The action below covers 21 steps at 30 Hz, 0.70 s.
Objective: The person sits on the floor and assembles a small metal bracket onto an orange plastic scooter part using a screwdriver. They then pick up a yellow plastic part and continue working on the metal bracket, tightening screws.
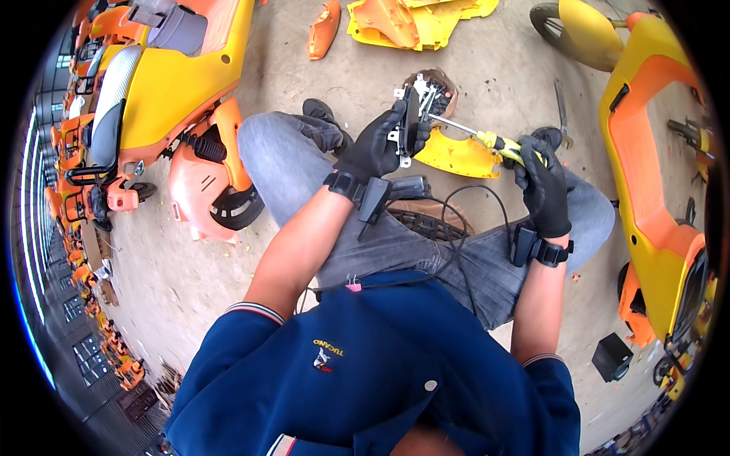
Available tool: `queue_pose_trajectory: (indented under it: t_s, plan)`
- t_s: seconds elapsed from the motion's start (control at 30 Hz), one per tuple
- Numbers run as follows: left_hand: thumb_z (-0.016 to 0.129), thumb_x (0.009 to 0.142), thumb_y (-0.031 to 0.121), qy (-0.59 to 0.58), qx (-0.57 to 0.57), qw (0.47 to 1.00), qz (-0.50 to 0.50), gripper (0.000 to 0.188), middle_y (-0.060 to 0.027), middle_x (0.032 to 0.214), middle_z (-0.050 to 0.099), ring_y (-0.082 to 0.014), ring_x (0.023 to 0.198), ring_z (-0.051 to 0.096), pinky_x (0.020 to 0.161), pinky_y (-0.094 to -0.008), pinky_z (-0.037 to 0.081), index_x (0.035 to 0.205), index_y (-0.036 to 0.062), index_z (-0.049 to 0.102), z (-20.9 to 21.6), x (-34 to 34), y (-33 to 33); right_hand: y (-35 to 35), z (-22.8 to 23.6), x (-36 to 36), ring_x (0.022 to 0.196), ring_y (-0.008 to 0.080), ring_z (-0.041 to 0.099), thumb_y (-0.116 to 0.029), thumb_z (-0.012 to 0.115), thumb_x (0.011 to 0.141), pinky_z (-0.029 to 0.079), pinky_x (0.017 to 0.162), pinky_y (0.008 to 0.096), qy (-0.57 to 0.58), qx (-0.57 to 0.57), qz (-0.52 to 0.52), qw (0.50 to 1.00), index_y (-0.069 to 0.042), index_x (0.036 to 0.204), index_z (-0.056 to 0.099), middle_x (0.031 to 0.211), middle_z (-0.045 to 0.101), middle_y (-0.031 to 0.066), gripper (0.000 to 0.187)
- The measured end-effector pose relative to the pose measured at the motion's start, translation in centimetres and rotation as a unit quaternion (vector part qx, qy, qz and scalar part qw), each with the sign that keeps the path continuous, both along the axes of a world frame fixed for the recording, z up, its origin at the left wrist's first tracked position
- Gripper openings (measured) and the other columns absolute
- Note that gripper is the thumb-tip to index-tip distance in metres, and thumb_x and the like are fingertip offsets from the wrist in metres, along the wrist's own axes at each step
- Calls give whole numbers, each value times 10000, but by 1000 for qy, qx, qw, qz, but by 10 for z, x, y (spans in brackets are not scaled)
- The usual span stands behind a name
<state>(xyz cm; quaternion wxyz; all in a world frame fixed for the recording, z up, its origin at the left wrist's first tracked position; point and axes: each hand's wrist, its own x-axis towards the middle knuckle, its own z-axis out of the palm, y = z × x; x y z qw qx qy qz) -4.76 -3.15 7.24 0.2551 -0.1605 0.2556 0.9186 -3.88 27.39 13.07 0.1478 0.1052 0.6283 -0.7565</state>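
Observation:
My left hand (370, 148), in a black glove, grips a black bracket-like part (411, 114) with pale metal tabs along its edges. A yellow-handled screwdriver (494, 142) is in my gloved right hand (544, 194). Its shaft points left, and the tip comes close to the part's right side; whether it touches a screw I cannot make out. Just beyond the part stands a small round container (449, 90) filled with loose metal hardware. Below the screwdriver lies a curved yellow panel (460, 156) on the floor, between my bent legs.
An orange-and-yellow scooter (179, 83) stands on the left, a yellow-and-orange scooter body (646, 159) on the right. Yellow and orange panels (426, 26) lie ahead. A wrench (562, 110) is beyond my right foot. A black cable (498, 197) loops over my lap. A black box (612, 357) sits lower right.

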Motion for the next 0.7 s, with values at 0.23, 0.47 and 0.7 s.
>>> queue_pose_trajectory:
  t_s: [0.23, 0.47, 0.7]
  plan:
    - [483, 1000, 412, -21, 1, 999, -31, 425, -150, 975, 679, -242, 801, 679, 690, -352, 579, 1143, 22, 575, -23, -5, -9, -1, -10, -6, 626, 37, 474, -143, 630, 937, 384, 545, 176, -2, -7, 52, 999, -14, 1183, 581, 793, 559, -5, 282]
    - [497, 1005, 353, 0, -5, 1000, -21, 345, -159, 972, 677, -251, 812, 677, 719, -369, 580, 1151, 47, 559, -26, -3, -10, -12, -12, -8, 644, 34, 491, -149, 623, 942, 400, 553, 176, -27, -4, 55, 998, -16, 1173, 585, 799, 570, -9, 269]
    - [495, 1005, 354, 11, -40, 999, 0, 342, -152, 920, 676, -256, 787, 672, 720, -377, 579, 1114, 39, 572, -28, -7, -3, -10, -22, -16, 646, 31, 486, -144, 627, 936, 390, 544, 172, -17, -53, 69, 996, -31, 1181, 586, 829, 583, -3, 273]
